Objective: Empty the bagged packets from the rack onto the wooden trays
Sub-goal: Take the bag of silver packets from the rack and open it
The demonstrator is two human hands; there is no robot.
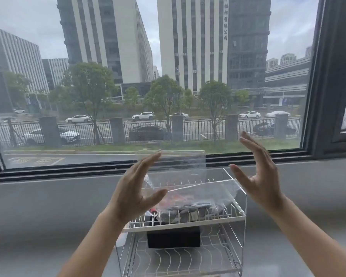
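- A clear plastic bag of grey packets sits on the upper tier of a white wire rack.
- Left hand spread wide, just beside the bag.
- Right hand spread wide, empty.
- Black box on the lower tier.

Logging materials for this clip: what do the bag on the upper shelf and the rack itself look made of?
The bag looks like thin clear plastic film: see-through, crinkled, glinting along its folds. The rack appears to be white-coated metal wire with a white frame rail, judging by its thin, stiff, evenly spaced rods; the coating type is unclear.
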